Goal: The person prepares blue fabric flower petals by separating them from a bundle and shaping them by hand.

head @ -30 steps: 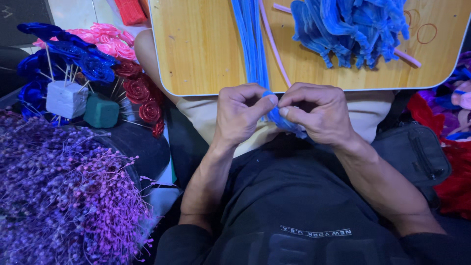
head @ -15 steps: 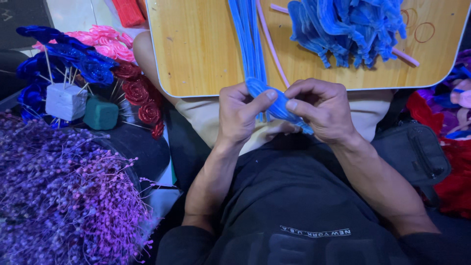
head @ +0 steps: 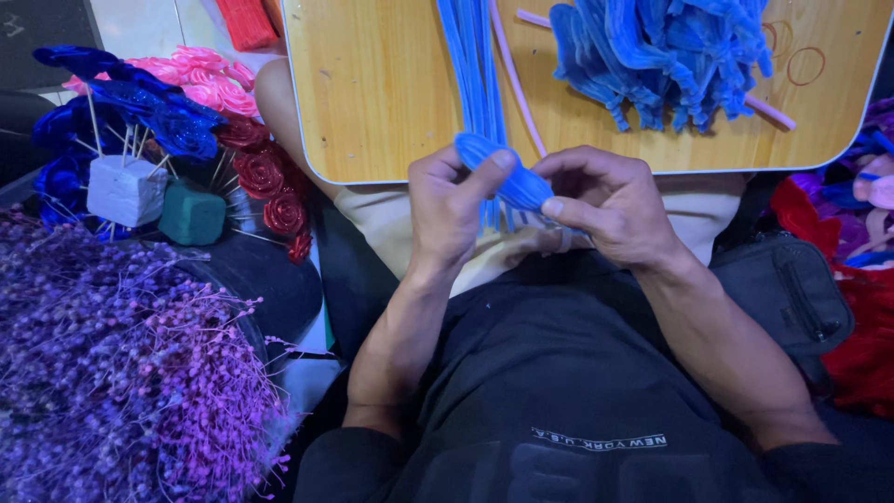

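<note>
Light wooden lap board [head: 372, 102] fills the top centre of the frame. Mass of purple dried flowers [head: 112, 373] lower left. Heap of bent blue fuzzy pipe cleaners [head: 661, 56] upper right on the board. Centre: left hand [head: 447, 210] and right hand [head: 610, 205] both pinch a folded blue pipe-cleaner bundle [head: 512, 177] at the board's near edge.

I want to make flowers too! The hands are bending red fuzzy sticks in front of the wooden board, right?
Not quite: the fuzzy sticks are blue, not red. The head view shows the left hand and right hand both pinching them in front of the wooden board.
</note>
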